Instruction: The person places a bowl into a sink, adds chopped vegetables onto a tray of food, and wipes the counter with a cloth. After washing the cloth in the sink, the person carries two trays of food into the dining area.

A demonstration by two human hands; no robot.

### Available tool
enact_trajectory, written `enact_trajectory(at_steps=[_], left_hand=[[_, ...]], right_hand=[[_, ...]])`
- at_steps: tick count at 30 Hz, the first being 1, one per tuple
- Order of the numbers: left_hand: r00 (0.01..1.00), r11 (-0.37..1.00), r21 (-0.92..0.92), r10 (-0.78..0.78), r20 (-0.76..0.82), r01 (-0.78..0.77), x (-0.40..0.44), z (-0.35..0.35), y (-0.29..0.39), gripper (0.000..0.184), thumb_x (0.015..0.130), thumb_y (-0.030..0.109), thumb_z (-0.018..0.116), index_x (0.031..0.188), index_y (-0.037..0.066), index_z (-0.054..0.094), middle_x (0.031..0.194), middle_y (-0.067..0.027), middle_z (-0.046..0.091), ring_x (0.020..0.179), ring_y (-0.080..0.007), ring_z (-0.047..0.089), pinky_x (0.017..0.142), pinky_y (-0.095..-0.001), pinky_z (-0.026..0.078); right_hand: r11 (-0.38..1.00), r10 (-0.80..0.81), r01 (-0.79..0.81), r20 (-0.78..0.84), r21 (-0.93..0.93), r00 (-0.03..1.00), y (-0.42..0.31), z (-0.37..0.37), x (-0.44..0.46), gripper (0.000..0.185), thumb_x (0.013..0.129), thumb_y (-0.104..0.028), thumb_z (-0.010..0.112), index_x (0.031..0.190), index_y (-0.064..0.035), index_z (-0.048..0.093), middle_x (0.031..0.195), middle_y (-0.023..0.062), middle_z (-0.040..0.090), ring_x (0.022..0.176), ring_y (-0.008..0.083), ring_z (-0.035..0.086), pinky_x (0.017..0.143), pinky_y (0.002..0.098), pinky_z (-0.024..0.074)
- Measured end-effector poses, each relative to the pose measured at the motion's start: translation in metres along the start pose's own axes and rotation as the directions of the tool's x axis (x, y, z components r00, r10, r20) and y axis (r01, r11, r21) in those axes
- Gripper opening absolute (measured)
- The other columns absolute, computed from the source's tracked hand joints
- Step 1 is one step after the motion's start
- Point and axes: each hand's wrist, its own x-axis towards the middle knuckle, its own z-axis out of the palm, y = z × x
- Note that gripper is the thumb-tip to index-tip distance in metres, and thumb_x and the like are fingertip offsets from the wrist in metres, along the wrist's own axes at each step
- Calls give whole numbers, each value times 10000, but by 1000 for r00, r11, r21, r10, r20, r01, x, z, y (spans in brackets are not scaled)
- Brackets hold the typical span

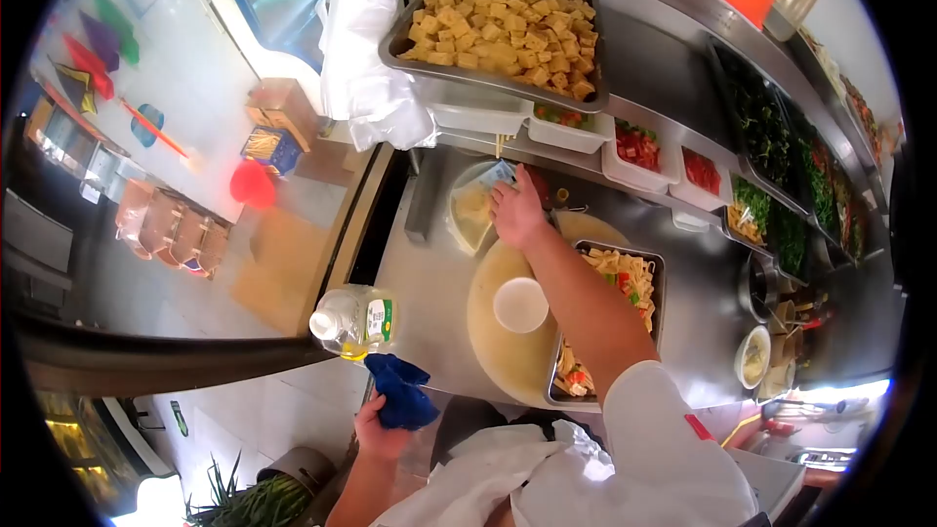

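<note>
Blue cloth (400, 392) hangs bunched in the left hand (383, 429), whose fingers are closed on it, just off the near left corner of the counter (427, 278). Close by, at that same corner, stands a clear bottle (353, 320) with a white cap. A careless swing of the cloth could catch the bottle and, so near the edge, perhaps tip it over the side.

Towards the far left corner, the right hand (519, 207) reaches to a plastic-wrapped container (478, 234) of pale food, fingers at a small printed packet (501, 174); whether they pinch it or only touch it, I cannot tell. If they drag on the wrapping, the container could shift and spill.

The right forearm (595, 317) passes over a metal tray (661, 298) of pale strips, which lies near the counter's near edge and overlaps the round board (493, 361). Lowering the elbow could bring skin or the white sleeve (664, 410) into the food, or nudge the tray. A white cup (521, 304) on the board is close beside that forearm, so a sideways sweep might knock it over.
</note>
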Motion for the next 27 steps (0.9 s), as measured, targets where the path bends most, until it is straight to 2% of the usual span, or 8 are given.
enact_trajectory(at_steps=[5, 8, 12, 15, 20, 22, 25, 27], left_hand=[[996, 995, -43, -84, 20, 85, 12, 12, -1, 568, 869, 136, 521, 1433, 135, 457, 1347, -112, 570, 1240, -334, 544, 1071, -522, 412], [993, 994, 21, -105, 53, 104, 20, 41, -3, 565, 866, 116, 532, 1426, 130, 459, 1335, -107, 574, 1230, -331, 549, 1060, -514, 419], [981, 990, 45, -139, 136, 134, 38, 55, -5, 556, 867, 119, 546, 1416, 120, 462, 1316, -105, 581, 1196, -324, 560, 1033, -508, 435], [980, 989, 58, -146, 136, 139, 42, 67, -6, 550, 873, 135, 551, 1414, 109, 458, 1315, -115, 576, 1179, -327, 563, 1022, -499, 443], [974, 981, 178, -109, 201, 73, 35, 105, -5, 556, 892, 228, 546, 1419, 71, 467, 1299, -116, 587, 1192, -306, 559, 1020, -459, 449], [797, 679, 482, 268, 541, -555, 56, 76, -16, 537, 911, 226, 538, 1419, 68, 463, 1315, -128, 580, 1211, -307, 555, 1028, -464, 452], [969, 943, 330, -34, 244, -50, 57, 151, -3, 496, 939, 130, 526, 1417, 28, 441, 1324, -118, 578, 1214, -253, 568, 1043, -391, 455], [939, 898, 383, 85, 333, -217, 93, 174, -11, 473, 947, 106, 538, 1408, 32, 463, 1300, -109, 591, 1180, -218, 581, 1032, -360, 457]], right_hand=[[894, -141, 52, -170, -445, 975, -22, 10, -5, 581, 942, -447, 585, 1292, 17, 566, 1306, 110, 619, 1183, 238, 567, 992, 334, 421], [588, -354, 331, 133, -738, 926, -45, 56, -55, 297, 947, -282, 619, 1082, -19, 644, 1029, 64, 695, 966, 219, 637, 864, 304, 480], [116, -413, 478, 395, -871, 821, -42, 78, -63, 326, 968, -291, 575, 1133, -22, 652, 1231, 245, 618, 1100, 374, 617, 913, 382, 505], [-322, -550, 657, 699, -682, 456, 54, -7, 38, 303, 948, -235, 612, 1167, -28, 645, 1346, 270, 539, 1210, 415, 551, 1013, 392, 468], [422, -656, 706, 345, -569, 671, 63, -32, 5, 346, 996, -163, 570, 1319, -42, 583, 1459, 160, 490, 1344, 250, 460, 1101, 337, 358], [667, -518, 522, 172, -531, 838, 30, -31, -52, 358, 1013, -205, 533, 1329, -43, 578, 1460, 135, 492, 1349, 244, 455, 1096, 336, 367], [905, -376, 378, 48, -194, 925, 5, -49, -142, 405, 1031, -278, 480, 1346, -37, 561, 1434, 105, 513, 1321, 235, 478, 1073, 344, 392], [940, -339, 338, -28, -44, 940, 4, -71, -195, 438, 1034, -317, 459, 1352, -28, 548, 1391, 90, 538, 1276, 228, 511, 1051, 356, 413]])
